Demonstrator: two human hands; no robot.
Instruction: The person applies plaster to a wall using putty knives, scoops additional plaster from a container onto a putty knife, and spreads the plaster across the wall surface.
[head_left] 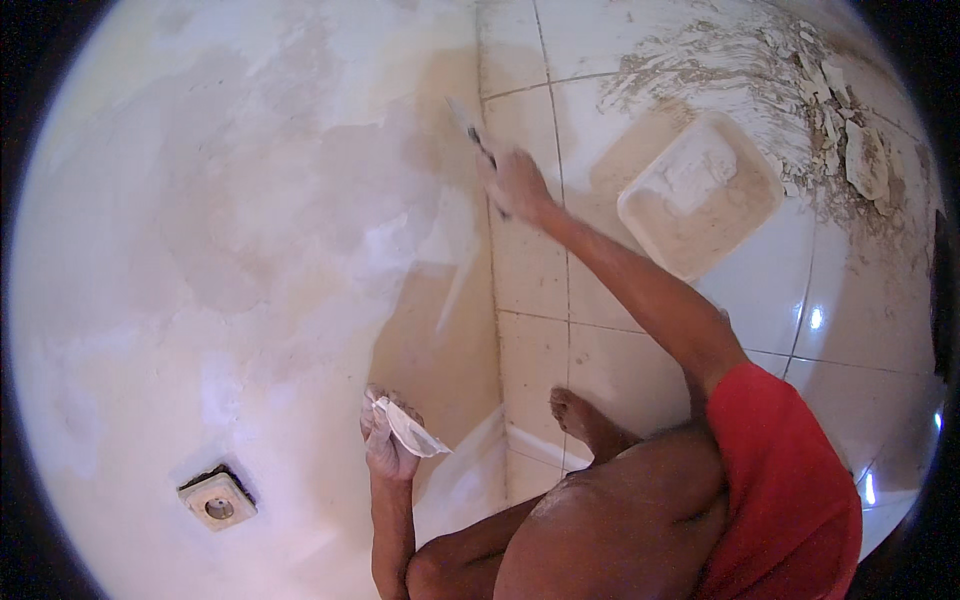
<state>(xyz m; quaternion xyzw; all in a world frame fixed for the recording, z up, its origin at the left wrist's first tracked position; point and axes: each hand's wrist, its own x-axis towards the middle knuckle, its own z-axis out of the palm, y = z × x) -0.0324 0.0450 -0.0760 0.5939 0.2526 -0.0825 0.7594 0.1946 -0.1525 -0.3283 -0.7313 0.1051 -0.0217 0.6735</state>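
My right hand [520, 185] is closed round the dark handle of a putty knife [464, 120]. Its thin blade points up and left, over the wall close to where wall and floor meet; whether it touches the wall I cannot tell. Lower down, my left hand [388, 445] grips a flat, pointed piece coated in white putty [412, 430], perhaps a second blade, its kind hidden by the coating. White residue covers the fingers of that hand. The wall [270, 220] carries uneven patches of white and greyish filler.
A shallow cream tray [650, 235] holding white putty [697, 170] stands on the tiled floor [660, 370], right of my right forearm. Smears and broken plaster chunks [865, 160] lie at the upper right. A socket [217, 502] sits in the wall at lower left. My bare foot [590, 420] rests near the wall.
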